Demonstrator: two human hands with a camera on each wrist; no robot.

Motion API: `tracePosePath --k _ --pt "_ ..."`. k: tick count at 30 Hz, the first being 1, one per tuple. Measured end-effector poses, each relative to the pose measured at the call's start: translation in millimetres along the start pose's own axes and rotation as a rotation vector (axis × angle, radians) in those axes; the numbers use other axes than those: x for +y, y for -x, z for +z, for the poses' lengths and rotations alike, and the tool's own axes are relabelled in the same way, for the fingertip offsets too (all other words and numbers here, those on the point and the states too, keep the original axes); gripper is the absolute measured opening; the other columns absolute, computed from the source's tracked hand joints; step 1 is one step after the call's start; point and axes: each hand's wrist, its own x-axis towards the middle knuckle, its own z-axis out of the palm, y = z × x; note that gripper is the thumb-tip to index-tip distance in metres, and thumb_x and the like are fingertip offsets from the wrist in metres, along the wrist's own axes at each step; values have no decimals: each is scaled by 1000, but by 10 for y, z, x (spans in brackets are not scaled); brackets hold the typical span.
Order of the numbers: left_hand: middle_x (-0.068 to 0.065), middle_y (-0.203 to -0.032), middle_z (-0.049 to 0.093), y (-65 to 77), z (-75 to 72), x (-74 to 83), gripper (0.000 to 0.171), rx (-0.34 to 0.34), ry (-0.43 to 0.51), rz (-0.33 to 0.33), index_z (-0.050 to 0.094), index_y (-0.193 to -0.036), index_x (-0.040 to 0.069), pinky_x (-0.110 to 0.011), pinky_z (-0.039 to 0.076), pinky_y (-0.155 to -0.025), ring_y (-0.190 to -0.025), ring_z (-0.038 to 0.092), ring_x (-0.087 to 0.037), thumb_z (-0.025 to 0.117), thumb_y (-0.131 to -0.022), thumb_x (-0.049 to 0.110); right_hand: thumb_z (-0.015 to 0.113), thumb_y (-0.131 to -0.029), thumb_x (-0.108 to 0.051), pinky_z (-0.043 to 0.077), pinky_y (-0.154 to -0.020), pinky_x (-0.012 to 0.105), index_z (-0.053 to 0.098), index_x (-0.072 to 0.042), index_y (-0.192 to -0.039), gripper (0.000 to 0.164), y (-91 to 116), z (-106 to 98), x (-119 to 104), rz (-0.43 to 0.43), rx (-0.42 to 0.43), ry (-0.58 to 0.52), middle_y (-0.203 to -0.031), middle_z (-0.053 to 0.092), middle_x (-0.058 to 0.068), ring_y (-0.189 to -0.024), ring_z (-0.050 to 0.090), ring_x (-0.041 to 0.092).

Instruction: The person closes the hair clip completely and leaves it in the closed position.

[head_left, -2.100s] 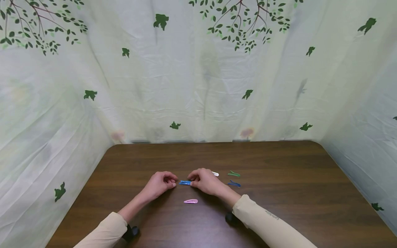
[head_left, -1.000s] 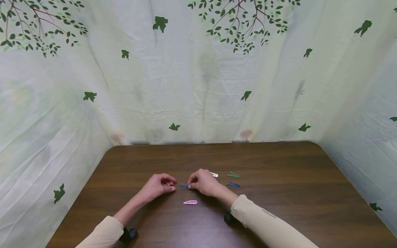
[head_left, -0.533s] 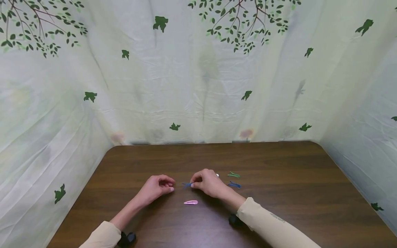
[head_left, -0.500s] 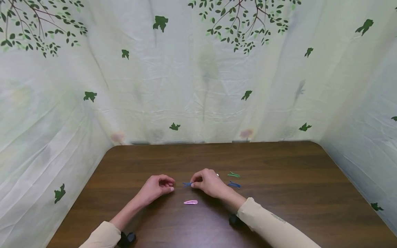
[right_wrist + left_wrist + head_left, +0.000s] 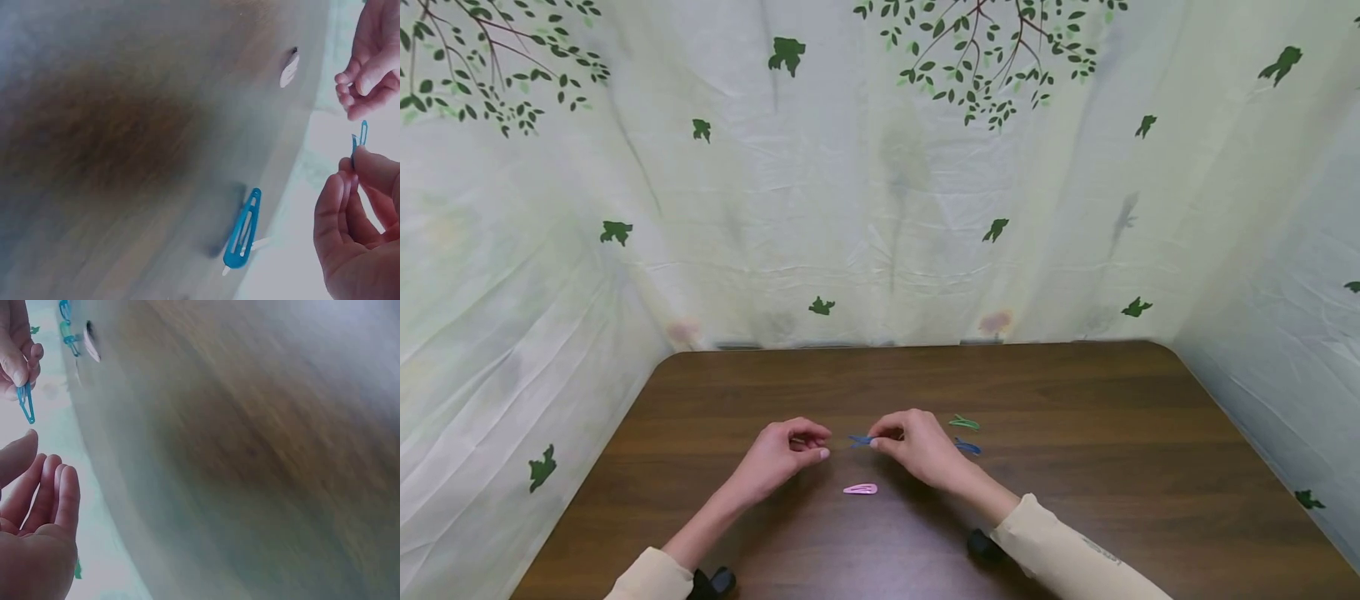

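Between thumb and fingers my right hand (image 5: pixel 917 447) pinches one end of a blue snap hair clip (image 5: pixel 859 441). The clip's two arms stand spread apart, and its free end points toward my left hand. My left hand (image 5: pixel 781 455) hovers just left of the clip, holding nothing; in the left wrist view its fingers (image 5: pixel 66 500) are loosely extended, with the thumb apart from them. A small gap separates that thumb from the clip (image 5: pixel 25 405). Nearer to me on the table lies a pink snap hair clip (image 5: pixel 861 489).
A green hair clip (image 5: pixel 964 422) and a second blue hair clip (image 5: pixel 967 447) lie right of my right hand, their arms spread. The brown wooden table (image 5: pixel 1060 500) reaches back to a pale curtain (image 5: pixel 850 208) with a leaf print.
My right hand has moved slightly right and up with the blue hair clip, whose arms have gone from flat to spread. It now covers the white clip. My left hand stays close to its place.
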Motion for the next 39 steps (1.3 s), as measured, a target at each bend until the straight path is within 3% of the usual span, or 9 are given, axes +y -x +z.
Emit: tracePosePath --k 15,21,27,32,39 --pt "-12 -99 69 45 81 330 22 26 23 42 72 -104 2 -28 55 -76 -80 64 -13 78 -83 5 73 -91 -20 52 -69 27 76 -25 -96 8 250 -177 -43 -14 112 -69 -88 65 -19 -76 62 5" --pt "-4 -97 70 78 137 450 21 43 44 64 74 -101 10 -28 54 -76 -80 65 -12 79 -82 6 74 -89 -17 52 -70 26 76 -24 -95 8 360 -230 -62 -35 151 -79 -85 65 -17 -76 61 5" --pt "-1 -98 70 124 183 565 21 37 83 98 73 -102 12 -28 54 -78 -82 65 -13 79 -82 8 74 -89 -18 54 -74 28 76 -23 -94 7 489 -284 -79 -55 174 -117 -90 68 -9 -80 62 6" --pt "9 -95 68 151 216 647 25 45 71 121 73 -102 16 -29 54 -78 -81 65 -11 79 -81 4 74 -89 -17 54 -73 32 75 -24 -95 9 544 -319 -92 -89 181 -134 -89 68 -10 -80 62 8" --pt "9 -92 67 174 289 741 27 68 88 136 73 -102 18 -30 54 -79 -83 65 -12 80 -80 5 73 -91 -19 55 -76 33 74 -26 -96 9 595 -363 -119 -114 169 -167 -91 68 -10 -83 62 9"
